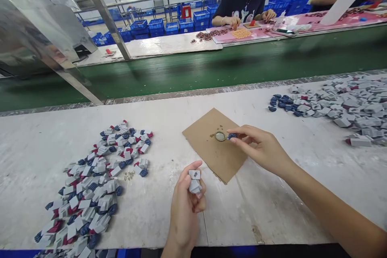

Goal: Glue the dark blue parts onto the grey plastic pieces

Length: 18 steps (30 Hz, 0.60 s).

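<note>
My left hand point(187, 201) is closed around a small light-grey plastic part point(195, 183) with a little dark slot on its upper face. Between the thumb and fingertips of my right hand point(256, 145) is a small dark-blue plastic piece point(232, 136). That piece is just right of a bottle cap point(220, 136), which lies on a square of brown cardboard point(199, 129). The cap's inside looks pale and has a crimped rim. Dark wet-looking spots mark the cardboard around it.
At left lies a heap of grey parts with blue and dark-red pieces point(96, 185). Far right are more grey parts point(356, 100), with loose blue pieces point(281, 102) beside them. Beyond a green conveyor belt point(169, 72), people work at another table. A metal post point(102, 12) rises at left.
</note>
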Motion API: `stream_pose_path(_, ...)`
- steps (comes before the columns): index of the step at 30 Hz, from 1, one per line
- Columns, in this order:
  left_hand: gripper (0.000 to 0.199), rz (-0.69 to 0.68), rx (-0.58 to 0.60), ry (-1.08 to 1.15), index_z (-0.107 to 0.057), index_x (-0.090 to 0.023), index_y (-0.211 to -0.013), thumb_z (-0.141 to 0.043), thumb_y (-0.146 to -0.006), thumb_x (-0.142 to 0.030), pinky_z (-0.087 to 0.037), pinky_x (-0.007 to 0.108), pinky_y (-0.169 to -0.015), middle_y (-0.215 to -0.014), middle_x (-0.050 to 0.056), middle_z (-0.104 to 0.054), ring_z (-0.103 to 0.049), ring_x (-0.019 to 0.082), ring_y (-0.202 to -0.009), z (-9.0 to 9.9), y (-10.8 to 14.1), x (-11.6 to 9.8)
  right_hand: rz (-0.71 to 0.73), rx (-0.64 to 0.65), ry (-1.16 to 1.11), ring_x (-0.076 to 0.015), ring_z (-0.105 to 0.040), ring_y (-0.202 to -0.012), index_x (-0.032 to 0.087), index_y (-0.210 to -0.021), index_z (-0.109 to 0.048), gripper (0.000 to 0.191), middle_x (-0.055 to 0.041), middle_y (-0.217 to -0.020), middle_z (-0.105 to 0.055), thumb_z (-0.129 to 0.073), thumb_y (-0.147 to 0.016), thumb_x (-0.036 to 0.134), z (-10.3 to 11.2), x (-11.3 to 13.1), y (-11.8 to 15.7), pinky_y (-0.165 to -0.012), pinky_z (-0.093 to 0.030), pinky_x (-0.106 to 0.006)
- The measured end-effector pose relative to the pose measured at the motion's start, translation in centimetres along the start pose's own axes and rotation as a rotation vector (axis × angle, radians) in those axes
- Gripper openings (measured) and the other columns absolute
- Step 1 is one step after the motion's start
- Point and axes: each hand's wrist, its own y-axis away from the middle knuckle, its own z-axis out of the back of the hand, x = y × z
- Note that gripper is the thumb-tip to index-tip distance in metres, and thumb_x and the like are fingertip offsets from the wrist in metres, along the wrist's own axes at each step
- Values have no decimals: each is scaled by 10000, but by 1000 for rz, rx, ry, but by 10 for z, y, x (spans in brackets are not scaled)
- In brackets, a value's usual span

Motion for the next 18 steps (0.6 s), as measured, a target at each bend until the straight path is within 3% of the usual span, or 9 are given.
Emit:
stream_pose_path(2,331,0,-25,-3,-633,-168,-1044,-635,-759,-338,-361,141,-397,-733,26,-586,-514,98,-597,0,-1,-2,2,8,-1,-192,-617,-763,232,-979,-646,256,-64,-986,-662,-512,-838,397,-1,0,-1,-588,-496,-300)
stream_pose_path(4,378,7,-51,14,-632,-163,-1037,-719,-697,-302,-513,214,-587,-859,68,-658,-613,166,-810,2,-2,-2,3,5,6,-189,-617,-767,233,-995,-645,254,-60,-996,-663,-517,-836,385,-1,-1,-2,-595,-499,-300)
stream_pose_path(6,383,0,-103,70,-651,-161,-955,-788,-620,-286,-538,263,-713,-893,75,-687,-635,180,-865,3,-4,0,-10,-23,19,-191,-616,-773,231,-1010,-640,258,-57,-968,-671,-537,-823,375,-1,-2,-4,-603,-503,-299)
stream_pose_path(8,371,-26,-172,141,-656,-168,-860,-832,-551,-274,-525,185,-589,-829,37,-692,-640,129,-742,5,-6,2,-29,-55,26,-199,-619,-793,226,-1015,-634,266,-56,-933,-677,-559,-805,371,0,-2,-6,-616,-510,-300)
stream_pose_path(11,334,-44,-227,199,-634,-174,-783,-836,-543,-289,-409,104,-379,-710,-20,-650,-587,64,-587,4,-6,3,-38,-64,20,-205,-623,-815,227,-979,-639,245,-54,-935,-680,-568,-798,377,1,1,-8,-629,-515,-300)
stream_pose_path(16,369,8,-207,237,-571,-182,-901,-797,-609,-178,-531,120,-590,-860,-11,-656,-657,101,-806,-3,1,-2,-34,-31,-14,-192,-621,-812,236,-956,-650,216,-46,-991,-677,-563,-810,369,-2,8,-6,-633,-507,-288)
stream_pose_path(18,376,18,-165,198,-524,-195,-932,-768,-646,-180,-538,137,-581,-905,3,-664,-668,129,-827,-5,5,-4,-28,-23,-26,-184,-619,-791,239,-957,-652,209,-43,-1014,-674,-560,-814,361,-3,9,-5,-627,-504,-286)
